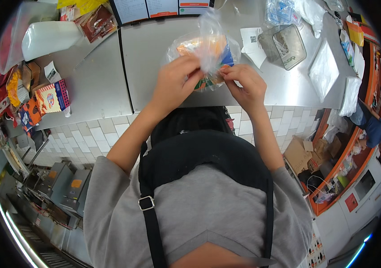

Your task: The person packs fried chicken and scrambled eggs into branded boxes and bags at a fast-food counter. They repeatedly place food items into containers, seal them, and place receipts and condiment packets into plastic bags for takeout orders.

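A clear plastic bag (pixel 210 43) with an orange, blue and green printed package inside stands on the stainless steel counter (pixel 153 67). Its gathered neck rises between my hands. My left hand (pixel 180 80) pinches the bag near the neck, thumb and fingers together. The fingertips of my right hand (pixel 244 82) are closed on the bag's right side, by the blue part of the package. Exactly which fold each hand grips is too small to tell.
A clear square container (pixel 282 47) and a printed paper slip (pixel 253 45) lie to the right, with folded white plastic bags (pixel 324 70) beyond. Printed food boxes (pixel 49 97) and a white tub (pixel 51 38) are at left. A screen (pixel 162 10) stands behind. Another person (pixel 371 125) is at far right.
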{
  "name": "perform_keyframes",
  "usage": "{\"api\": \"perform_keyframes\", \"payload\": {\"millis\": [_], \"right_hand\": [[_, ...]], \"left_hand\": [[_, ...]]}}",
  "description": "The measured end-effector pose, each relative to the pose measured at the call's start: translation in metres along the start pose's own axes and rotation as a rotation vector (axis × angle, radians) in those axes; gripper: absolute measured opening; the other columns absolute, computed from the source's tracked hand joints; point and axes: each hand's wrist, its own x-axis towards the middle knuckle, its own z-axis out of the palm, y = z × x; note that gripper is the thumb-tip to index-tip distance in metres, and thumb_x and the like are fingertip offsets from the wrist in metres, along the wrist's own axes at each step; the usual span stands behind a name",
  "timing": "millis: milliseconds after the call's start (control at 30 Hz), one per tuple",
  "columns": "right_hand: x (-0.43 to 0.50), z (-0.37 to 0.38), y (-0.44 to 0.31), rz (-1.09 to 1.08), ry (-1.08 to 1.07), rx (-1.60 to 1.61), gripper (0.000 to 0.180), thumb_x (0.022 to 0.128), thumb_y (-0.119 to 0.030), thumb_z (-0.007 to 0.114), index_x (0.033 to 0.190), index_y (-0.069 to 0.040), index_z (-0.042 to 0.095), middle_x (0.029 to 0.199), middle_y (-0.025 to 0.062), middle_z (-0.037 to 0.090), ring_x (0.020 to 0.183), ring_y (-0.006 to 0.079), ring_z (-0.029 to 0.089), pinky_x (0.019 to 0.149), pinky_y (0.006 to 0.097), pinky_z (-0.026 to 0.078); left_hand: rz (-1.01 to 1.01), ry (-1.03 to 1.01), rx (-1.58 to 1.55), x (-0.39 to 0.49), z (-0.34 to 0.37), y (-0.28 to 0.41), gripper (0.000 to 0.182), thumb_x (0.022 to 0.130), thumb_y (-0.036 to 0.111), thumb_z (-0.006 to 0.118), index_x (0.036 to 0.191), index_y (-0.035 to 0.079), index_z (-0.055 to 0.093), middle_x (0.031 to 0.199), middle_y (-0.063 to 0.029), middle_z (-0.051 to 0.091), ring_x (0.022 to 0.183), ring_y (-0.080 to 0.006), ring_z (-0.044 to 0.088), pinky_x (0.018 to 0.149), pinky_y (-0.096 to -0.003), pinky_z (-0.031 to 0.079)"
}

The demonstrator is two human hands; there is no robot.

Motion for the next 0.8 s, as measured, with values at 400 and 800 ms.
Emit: {"api": "perform_keyframes", "payload": {"millis": [400, 800], "right_hand": [[0.021, -0.017, -0.006, 0.101, -0.198, -0.163, 0.013, 0.079, -0.004, 0.072, 0.091, -0.007, 0.072, 0.086, 0.0063, 0.068, 0.078, 0.024, 0.066, 0.068, 0.0343, 0.054], [0.023, -0.015, -0.003, 0.549, -0.354, 0.384, 0.017, 0.09, -0.007, 0.065, 0.104, -0.001, 0.072, 0.088, 0.0092, 0.073, 0.078, 0.0133, 0.068, 0.071, 0.0245, 0.052]], "left_hand": [[-0.405, -0.305, 0.003, 0.045, -0.022, 0.001, 0.026, 0.084, 0.023, 0.073, 0.086, -0.003, 0.072, 0.069, -0.0053, 0.068, 0.065, -0.0093, 0.064, 0.063, -0.0221, 0.05], [-0.412, -0.304, -0.091, 0.039, -0.017, -0.01, 0.021, 0.087, 0.016, 0.071, 0.09, -0.004, 0.072, 0.075, -0.0057, 0.069, 0.068, -0.0095, 0.065, 0.066, -0.0217, 0.052]]}}
